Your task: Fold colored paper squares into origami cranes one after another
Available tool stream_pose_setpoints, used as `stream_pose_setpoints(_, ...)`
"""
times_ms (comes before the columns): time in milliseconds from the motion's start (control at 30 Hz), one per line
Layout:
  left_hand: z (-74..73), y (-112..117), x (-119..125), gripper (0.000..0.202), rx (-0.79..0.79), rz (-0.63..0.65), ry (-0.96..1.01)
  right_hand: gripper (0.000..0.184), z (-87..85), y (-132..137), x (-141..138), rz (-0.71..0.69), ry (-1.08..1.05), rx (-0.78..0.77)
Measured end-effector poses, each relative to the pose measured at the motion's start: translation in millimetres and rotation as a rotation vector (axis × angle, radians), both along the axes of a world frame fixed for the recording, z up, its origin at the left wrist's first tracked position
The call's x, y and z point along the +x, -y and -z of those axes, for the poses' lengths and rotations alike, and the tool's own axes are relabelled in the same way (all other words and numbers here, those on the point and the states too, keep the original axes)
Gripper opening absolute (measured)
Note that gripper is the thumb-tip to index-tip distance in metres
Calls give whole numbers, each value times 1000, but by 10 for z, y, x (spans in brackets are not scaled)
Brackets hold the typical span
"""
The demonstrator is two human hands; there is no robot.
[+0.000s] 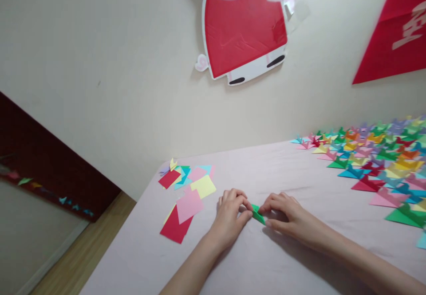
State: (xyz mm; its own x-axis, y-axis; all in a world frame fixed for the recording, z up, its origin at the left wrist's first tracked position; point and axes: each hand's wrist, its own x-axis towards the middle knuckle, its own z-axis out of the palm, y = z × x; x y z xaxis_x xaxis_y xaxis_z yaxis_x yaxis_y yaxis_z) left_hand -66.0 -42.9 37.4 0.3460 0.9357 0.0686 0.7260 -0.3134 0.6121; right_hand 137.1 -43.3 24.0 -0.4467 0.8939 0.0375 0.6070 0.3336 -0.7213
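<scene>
A small folded green paper (258, 213) lies on the pale pink table (273, 171) between my two hands. My left hand (231, 217) pinches its left end with curled fingers. My right hand (282, 210) pinches its right end, fingers pressed down on the table. Most of the green paper is hidden under the fingertips.
Loose paper squares (188, 197) in red, pink, yellow and blue lie to the left of my hands. Several finished folded paper shapes (376, 162) in rows cover the table's right side. A cartoon cutout (244, 29) and a red banner (396, 33) hang on the wall.
</scene>
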Motion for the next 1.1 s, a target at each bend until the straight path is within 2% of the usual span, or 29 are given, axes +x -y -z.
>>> stream_pose_setpoints(100,-88,-87,78,10,-12,36,100,13,-39,-11,5,32,-48,-22)
stream_pose_setpoints(200,-120,-209,193,6,-115,63,257,14,-60,-51,0,153,-125,-37)
stream_pose_setpoints(300,-49,-311,312,8,-193,88,502,24,-43,-112,3,253,-265,-75)
stream_pose_setpoints(400,66,-345,401,18,-213,101,656,28,16,-165,24,281,-393,-133)
stream_pose_setpoints(533,169,-320,443,21,-200,50,684,29,103,-182,49,269,-439,-103)
stream_pose_setpoints(700,228,-320,414,23,-188,46,674,28,138,-160,48,235,-438,-54)
stream_pose_setpoints(1100,249,-308,408,32,-191,20,674,22,153,-145,43,236,-447,-45)
